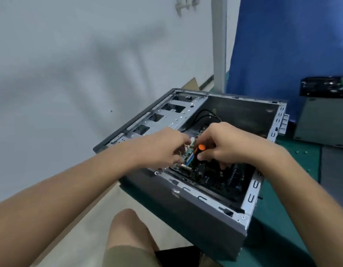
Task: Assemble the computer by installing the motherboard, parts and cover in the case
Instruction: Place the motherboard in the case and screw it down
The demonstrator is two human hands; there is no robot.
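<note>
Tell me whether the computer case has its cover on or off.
Off: the case lies open on top, showing the motherboard and drive cage; the right hand grips a screwdriver inside it.

Motherboard (215,174) in case (195,214); case on table (301,218).

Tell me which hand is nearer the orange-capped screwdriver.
Right. The right hand grips the screwdriver by its handle over the motherboard. The left hand reaches into the case just left of it, a small gap away.
</note>
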